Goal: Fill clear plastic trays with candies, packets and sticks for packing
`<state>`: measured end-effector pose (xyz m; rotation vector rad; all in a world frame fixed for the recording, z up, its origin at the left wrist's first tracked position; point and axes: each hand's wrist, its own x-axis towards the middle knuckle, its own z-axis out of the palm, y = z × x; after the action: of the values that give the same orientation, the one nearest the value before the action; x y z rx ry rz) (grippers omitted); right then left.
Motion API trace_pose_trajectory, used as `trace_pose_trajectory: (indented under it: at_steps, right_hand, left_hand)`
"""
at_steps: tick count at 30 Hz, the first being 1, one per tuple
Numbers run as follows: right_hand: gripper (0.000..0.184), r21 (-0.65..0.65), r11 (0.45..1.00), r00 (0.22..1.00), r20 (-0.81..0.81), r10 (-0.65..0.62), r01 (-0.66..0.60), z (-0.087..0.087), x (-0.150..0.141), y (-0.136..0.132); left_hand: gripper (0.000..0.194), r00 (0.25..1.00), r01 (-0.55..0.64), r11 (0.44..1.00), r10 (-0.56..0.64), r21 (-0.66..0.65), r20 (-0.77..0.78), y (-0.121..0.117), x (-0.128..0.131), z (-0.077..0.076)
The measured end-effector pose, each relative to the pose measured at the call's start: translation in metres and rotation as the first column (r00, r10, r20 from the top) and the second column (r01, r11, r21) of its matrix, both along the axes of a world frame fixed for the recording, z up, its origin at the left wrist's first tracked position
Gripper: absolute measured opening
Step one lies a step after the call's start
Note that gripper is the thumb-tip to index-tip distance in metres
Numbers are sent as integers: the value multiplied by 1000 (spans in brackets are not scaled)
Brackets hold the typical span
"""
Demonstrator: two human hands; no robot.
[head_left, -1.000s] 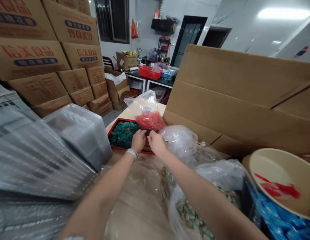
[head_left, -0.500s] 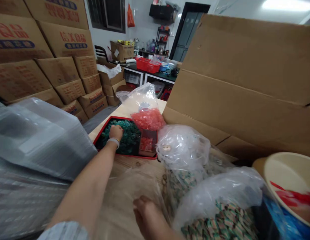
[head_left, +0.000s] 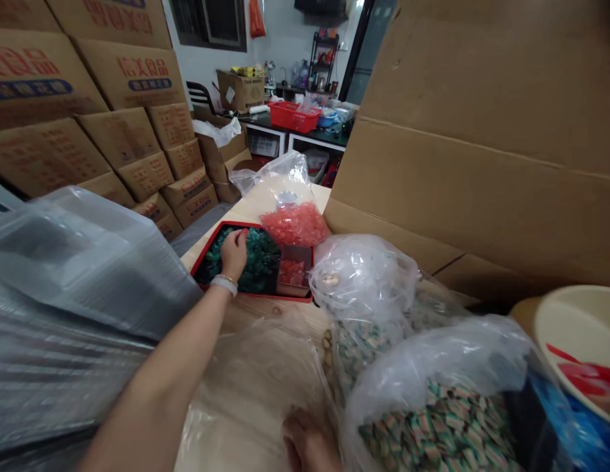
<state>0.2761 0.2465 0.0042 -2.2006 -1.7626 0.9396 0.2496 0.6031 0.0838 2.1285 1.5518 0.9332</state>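
Note:
My left hand [head_left: 234,254] is over a red-rimmed black tray [head_left: 202,278], its fingers pinched together. A reddish spot shows at the fingertips; I cannot make out what they hold. Small green wrapped pieces [head_left: 258,259] fill much of the tray below the hand. In the tray's right corner sits a small box [head_left: 297,252] with red pieces [head_left: 291,273]. Low in the view, my right hand [head_left: 308,438] is curled near a clear flat plastic sheet or bag [head_left: 255,373] on the wooden table; its fingertips are partly hidden.
Behind the tray stands a clear bag of pink-red pieces [head_left: 297,224]. To the right lie a knotted plastic bag [head_left: 366,272], an open bag of striped wrapped pieces [head_left: 442,426], a cream bucket [head_left: 580,321] and a tall cardboard flap [head_left: 462,151]. Stacked plastic containers [head_left: 73,262] rise at left.
My left hand has lifted slightly off the green pieces, its fingers now turned up in a pinch. My right hand has drawn lower and a little to the right. The view has shifted slightly.

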Motion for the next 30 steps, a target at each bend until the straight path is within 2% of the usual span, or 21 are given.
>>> trace_pose_trajectory:
  at_steps: [2,3,5,6,7,8,9,10,12,13,15,17,18,19,21,23,26,27,28,30]
  right_hand:
    - [20,53,996,997,-37,-70,72,14,0,6]
    - [21,82,991,993,-60,-101,106,21,1,11]
    - [24,137,978,986,-89,-144,156,32,5,25]
    - [26,165,971,983,-95,-158,172,35,8,31]
    - [27,192,964,981,-96,-170,186,37,11,38]
    - [29,218,956,979,-92,-182,198,38,14,43]
    - [31,242,947,977,-78,-200,213,38,16,46]
    - [34,264,938,974,-54,-220,227,37,16,48]
    - [38,288,934,974,14,-227,213,32,13,48]
    - [41,284,942,979,50,-199,177,28,10,45]
    - [45,249,966,988,114,-106,75,21,0,39]
    - [50,209,978,985,170,-38,2,13,-11,32]
    - [51,196,981,980,199,-31,-9,10,-15,30]
    - [51,188,982,974,225,-33,-10,8,-18,28]
    - [51,187,982,963,265,-48,-2,4,-20,27]
    - [52,192,981,953,294,-68,11,3,-18,28]
    - [51,193,980,940,325,-103,40,5,-15,31]
    - [51,191,981,939,329,-104,42,6,-17,31]
    - [50,190,981,942,325,-85,23,7,-20,29]
    - [50,189,977,958,285,38,-95,12,-31,20]
  left_hand:
    - [34,988,144,988,-146,48,54,-25,16,16]
    - [32,958,272,959,-278,78,71,-38,23,25]
    - [30,852,520,847,-524,111,13,-62,33,43]
    - [35,806,590,799,-591,117,-30,-73,32,51]
    - [42,792,610,783,-607,119,-66,-82,28,58]
    - [48,811,585,801,-580,126,-74,-92,19,63]
    - [49,855,517,845,-515,135,-52,-101,7,64]
    - [44,901,432,892,-434,132,-17,-110,-8,62]
    - [32,962,272,960,-273,58,7,-130,-41,45]
    - [29,965,256,966,-257,-17,-44,-139,-55,32]
    - [20,935,277,938,-313,-209,-166,-152,-76,4]
    - [14,917,283,910,-349,-304,-193,-155,-85,-17]
    - [14,922,277,908,-344,-316,-181,-153,-87,-22]
    - [16,932,264,914,-324,-309,-162,-151,-88,-23]
    - [22,954,222,933,-268,-282,-135,-149,-93,-15]
    - [27,974,178,955,-206,-235,-98,-161,-104,-4]
    - [32,971,228,937,-240,-263,-12,-218,-132,0]
    - [34,954,282,895,-301,-346,-2,-242,-141,-4]
    - [36,947,277,851,-321,-446,-25,-267,-149,-10]
    - [44,924,265,775,-375,-574,-80,-305,-160,-25]
